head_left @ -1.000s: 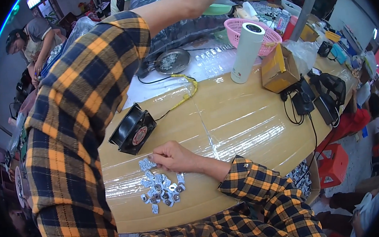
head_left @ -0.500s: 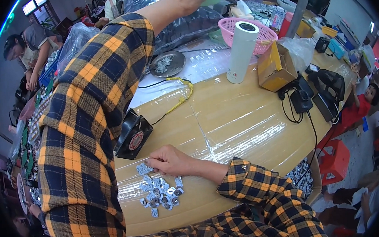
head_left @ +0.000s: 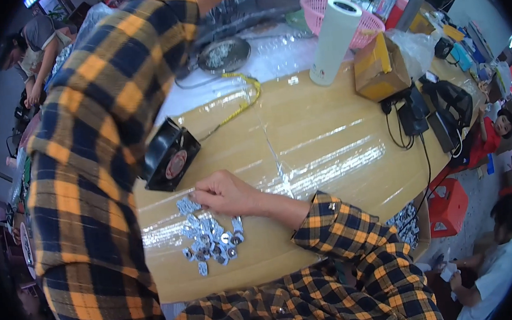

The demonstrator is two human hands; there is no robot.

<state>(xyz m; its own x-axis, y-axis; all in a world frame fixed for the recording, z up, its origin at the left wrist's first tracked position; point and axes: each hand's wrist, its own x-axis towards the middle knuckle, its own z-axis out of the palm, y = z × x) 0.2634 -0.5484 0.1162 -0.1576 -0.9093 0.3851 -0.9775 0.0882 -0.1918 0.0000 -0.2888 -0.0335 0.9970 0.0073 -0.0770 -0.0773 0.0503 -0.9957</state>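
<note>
One heap of small silver metal parts (head_left: 211,239), too many to count, lay nearest me on the table (head_left: 327,148). My right hand (head_left: 225,192) rested at its top edge, fingertips (head_left: 197,194) pinched on one piece. One black fan (head_left: 170,154) stood behind. My left hand reached out of view.

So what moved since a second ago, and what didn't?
The left arm reached farther up over the table, and its hand has now gone out of view at the top. The right hand stayed on the pile of small metal parts. The black fan and white roll stayed put.
</note>
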